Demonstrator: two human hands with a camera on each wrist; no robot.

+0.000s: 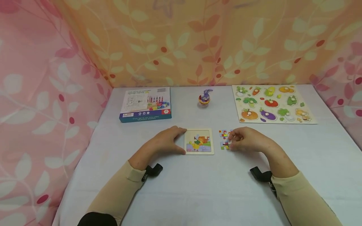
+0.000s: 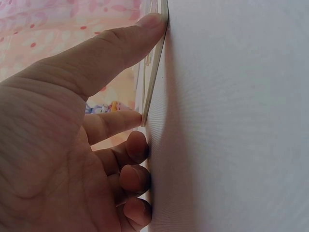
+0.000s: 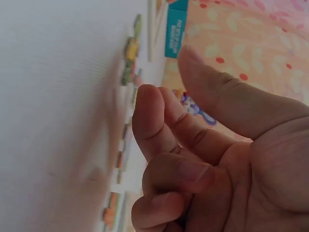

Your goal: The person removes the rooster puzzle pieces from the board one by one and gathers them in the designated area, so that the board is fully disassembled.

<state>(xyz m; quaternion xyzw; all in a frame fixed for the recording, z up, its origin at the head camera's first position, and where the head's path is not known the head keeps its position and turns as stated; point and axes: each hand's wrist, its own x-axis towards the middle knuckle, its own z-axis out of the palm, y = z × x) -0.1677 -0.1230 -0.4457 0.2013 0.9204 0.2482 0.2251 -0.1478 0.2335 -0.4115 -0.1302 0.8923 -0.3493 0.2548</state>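
My left hand holds a small square wooden puzzle tray at its left side, thumb at the near corner and index finger at the far one. In the left wrist view the tray's edge lies between them. Joined jigsaw pieces fill the tray's lower and right parts; its upper left is bare board. Right of the tray, my right hand hovers at several loose jigsaw pieces, partly covering them. Its thumb stands apart from the bent fingers, and nothing shows between them.
A boxed bead set lies at the back left. A small purple rabbit-like toy stands at the back middle. The vegetable puzzle board lies at the back right. Patterned curtains enclose the white-covered table.
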